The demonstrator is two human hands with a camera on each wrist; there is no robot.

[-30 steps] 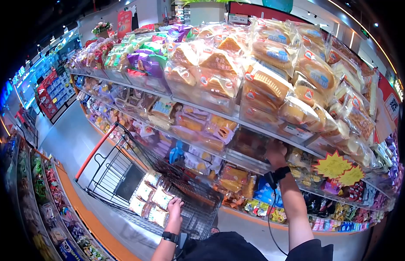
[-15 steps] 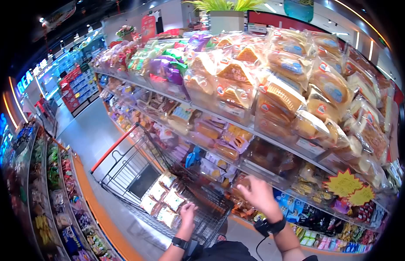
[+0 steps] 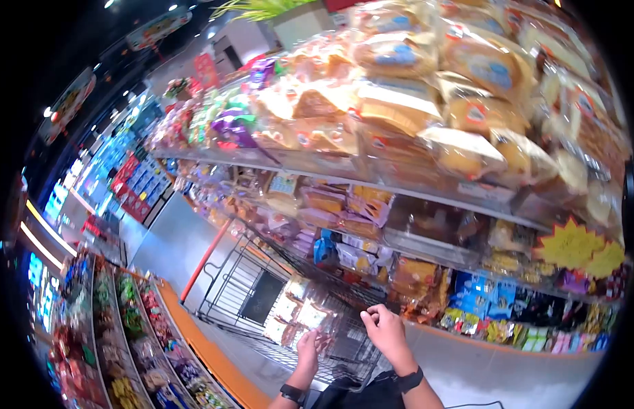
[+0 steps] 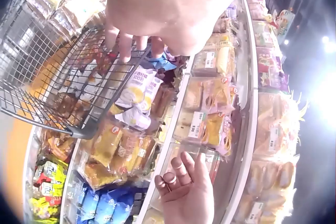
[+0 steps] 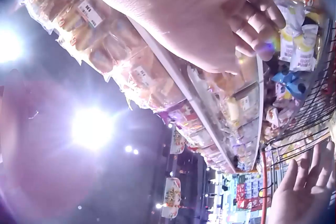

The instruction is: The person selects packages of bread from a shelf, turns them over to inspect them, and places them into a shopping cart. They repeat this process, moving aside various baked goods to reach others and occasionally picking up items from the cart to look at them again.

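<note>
Both hands hang over the near end of a wire shopping cart (image 3: 228, 310). My left hand (image 3: 307, 351) is beside several clear-wrapped bread packs (image 3: 314, 317) lying in the cart, and its fingers dangle loosely with nothing in them. To its right is my right hand (image 3: 386, 334), fingers loosely bent and holding nothing. In the left wrist view the left hand (image 4: 163, 8) covers the top, above the cart's wire rim, while the right hand (image 4: 190, 192) shows palm and relaxed fingers. The right wrist view has the left hand (image 5: 302, 195) with its fingers spread.
A tiered shelf of packaged bread (image 3: 392, 112) runs along the far side, with a dark clear-fronted bin (image 3: 433, 228) on its middle tier. A yellow starburst sign (image 3: 569, 244) juts out at right. Another snack shelf (image 3: 136, 341) borders the aisle at left.
My right hand has come out of the middle-shelf bin, empty, and moved down and left to the cart near the left hand. The head view has turned and tilted.
</note>
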